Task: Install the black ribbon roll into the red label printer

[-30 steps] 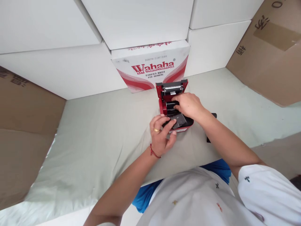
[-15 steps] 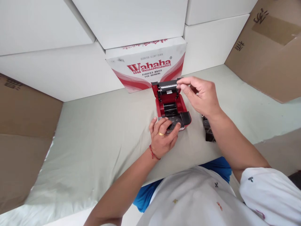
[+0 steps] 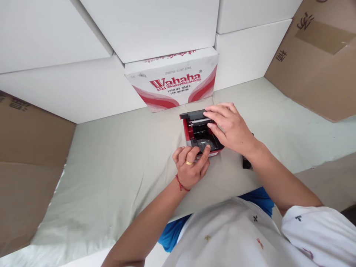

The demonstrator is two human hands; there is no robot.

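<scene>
A small red and black box-shaped device (image 3: 204, 139) with a hinged lid, printer-like, sits on the cloth-covered table. Its lid (image 3: 196, 114) is partly lowered; a metal rod and a dark roller show beneath it. A shiny dark film or sheet (image 3: 205, 142) lies across the front of the opening. My left hand (image 3: 190, 163), with a ring and red string bracelet, has curled fingers gripping the device's front edge, one fingertip pressing near the film. At the lid's right end, my right hand (image 3: 229, 126) holds the lid edge between thumb and fingers.
Behind the device stands a white and red Wahaha water carton (image 3: 175, 85) against stacked white boxes (image 3: 172, 29). Brown cardboard boxes flank the table (image 3: 111, 167) at left (image 3: 30, 167) and right (image 3: 314, 70). A dark item (image 3: 247, 163) lies partly hidden under my right forearm.
The lid has swung down from nearly upright to partly closed. My right hand has come lower with it, its fingers now over the lid. My left hand has stayed at the front edge.
</scene>
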